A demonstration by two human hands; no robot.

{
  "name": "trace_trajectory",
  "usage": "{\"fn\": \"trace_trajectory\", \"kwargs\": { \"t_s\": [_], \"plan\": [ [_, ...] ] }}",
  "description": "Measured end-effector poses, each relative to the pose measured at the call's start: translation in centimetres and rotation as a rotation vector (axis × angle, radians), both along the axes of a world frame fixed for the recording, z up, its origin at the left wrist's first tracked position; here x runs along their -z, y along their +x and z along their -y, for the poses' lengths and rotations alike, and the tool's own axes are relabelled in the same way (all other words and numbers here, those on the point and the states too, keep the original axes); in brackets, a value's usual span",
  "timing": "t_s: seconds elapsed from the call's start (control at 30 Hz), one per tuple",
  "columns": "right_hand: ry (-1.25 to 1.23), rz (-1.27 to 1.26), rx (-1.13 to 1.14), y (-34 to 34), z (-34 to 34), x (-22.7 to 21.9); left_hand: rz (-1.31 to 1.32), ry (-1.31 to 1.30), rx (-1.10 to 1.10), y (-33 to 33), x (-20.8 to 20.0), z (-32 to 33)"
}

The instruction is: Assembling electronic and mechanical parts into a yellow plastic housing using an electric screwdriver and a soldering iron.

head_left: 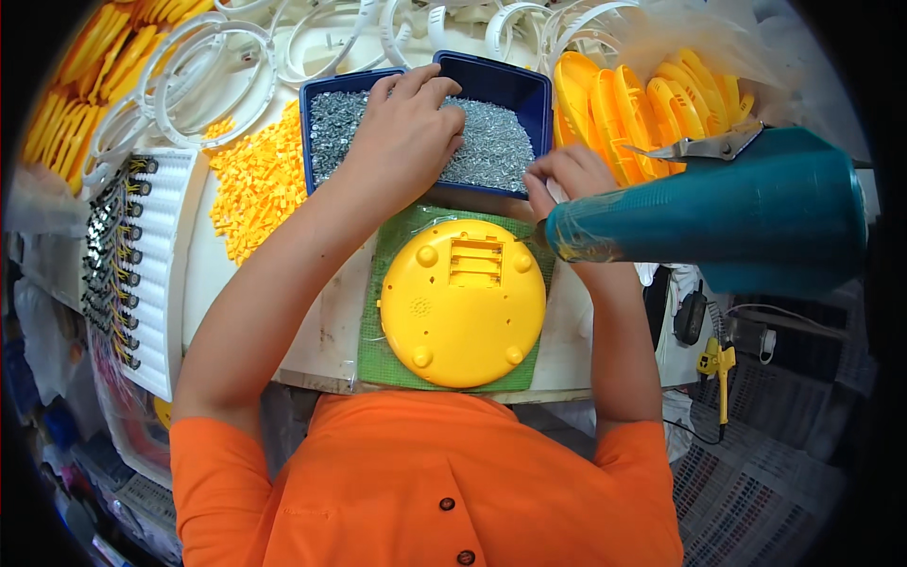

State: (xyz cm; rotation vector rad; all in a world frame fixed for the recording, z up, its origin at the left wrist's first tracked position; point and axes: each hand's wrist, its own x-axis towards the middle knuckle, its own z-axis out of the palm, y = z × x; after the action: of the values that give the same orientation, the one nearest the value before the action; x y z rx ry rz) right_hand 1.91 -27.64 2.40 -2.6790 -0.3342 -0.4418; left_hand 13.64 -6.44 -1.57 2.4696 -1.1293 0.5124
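My left hand (411,123) reaches over two dark blue bins (540,104) of small silvery metal pieces (491,132) that look like screws. Its fingers are bent and closed, and their tips are hidden. At the right bin's near corner is my right hand (572,172), thumb and fingers drawn together; what they hold, if anything, cannot be made out. A teal-wrapped power tool (699,213) with a metal lever partly covers this hand and wrist. Below the bins, a round yellow plastic housing (463,321) with an uncovered battery compartment lies on a green mat (371,331).
Small yellow plastic parts (250,184) are heaped left of the bins. Beside them stands a white ridged tray (170,265) with wired black components. White rings (213,80) lie at the back, with yellow shells (614,109) at the right. A yellow-handled tool (723,369) hangs lower right.
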Motion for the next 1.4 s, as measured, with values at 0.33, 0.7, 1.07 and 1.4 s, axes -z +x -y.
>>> {"fn": "trace_trajectory", "kwargs": {
  "t_s": [0.33, 0.7, 1.07, 1.4],
  "plan": [
    [0.552, -0.284, 0.416, -13.9, -1.9, 1.6, -0.177, -0.324, 0.100, -2.8, -0.8, -0.6],
    [0.395, -0.114, 0.381, -15.4, -2.7, 2.9, -0.699, -0.541, -0.048, -10.9, -0.7, -7.8],
    [-0.003, 0.070, 0.043, 0.5, -1.0, 1.1, -0.765, -0.562, -0.234, -15.6, 0.7, -9.9],
    [-0.212, -0.314, 0.038, 10.9, -2.5, 0.7, -0.978, -0.649, -0.208, -15.8, 1.1, -10.3]
  ]
}}
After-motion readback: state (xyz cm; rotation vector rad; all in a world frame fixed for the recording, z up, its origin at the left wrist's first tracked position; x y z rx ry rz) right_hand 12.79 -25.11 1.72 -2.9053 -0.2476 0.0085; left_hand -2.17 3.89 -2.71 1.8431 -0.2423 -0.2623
